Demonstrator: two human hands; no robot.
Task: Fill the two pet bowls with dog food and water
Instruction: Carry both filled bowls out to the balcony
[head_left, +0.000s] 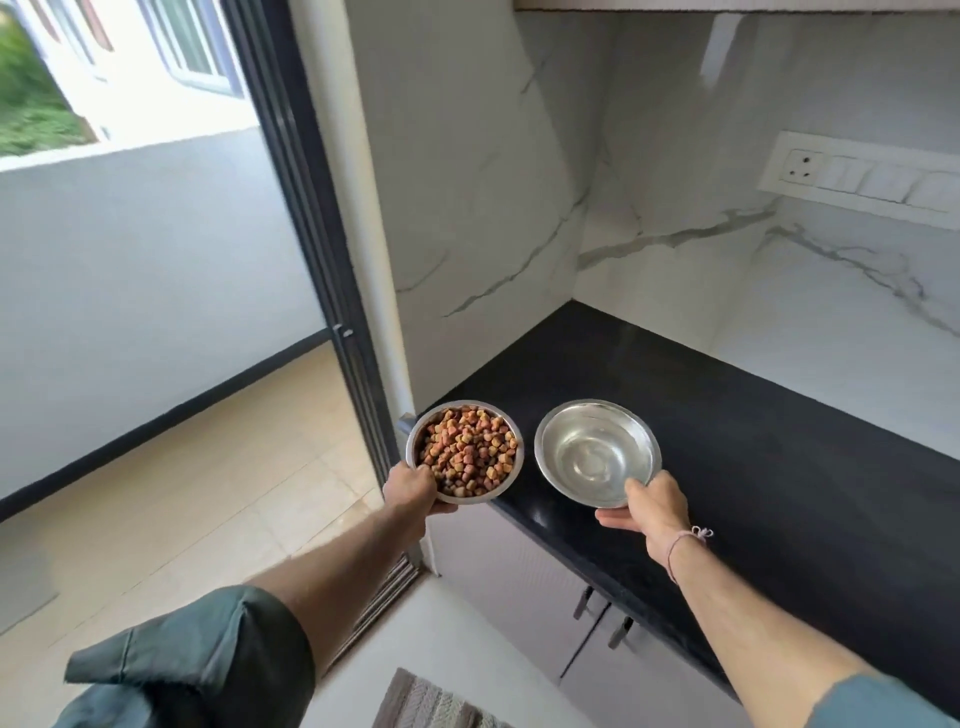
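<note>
Wall (675, 156): white marble with grey veins, behind and to the left of the bench.
Bench (753, 441): black top, runs into the wall corner; grey cabinet doors (519, 597) sit below it.
Balcony floor (208, 467): beige tiles, left of the dark sliding-door frame (311, 208).
Water bowl (540, 436): steel, held over the front edge of the bench; clear water (592, 462) appears to lie in it. Contact with the bench cannot be determined.
Food bowl (409, 452): steel, just beside the water bowl, at the left end of the bench, partly past its corner.
Dog food (467, 449): brown and orange kibble, fills the food bowl.
Right hand (657, 506): pinches the near rim of the water bowl, thumb on top, fingers (613, 519) pressed together beneath.
Left hand (413, 491): grips the near rim of the food bowl, thumb over the rim, fingers curled under it.
Switch panel (862, 176): white, on the wall at the right.
</note>
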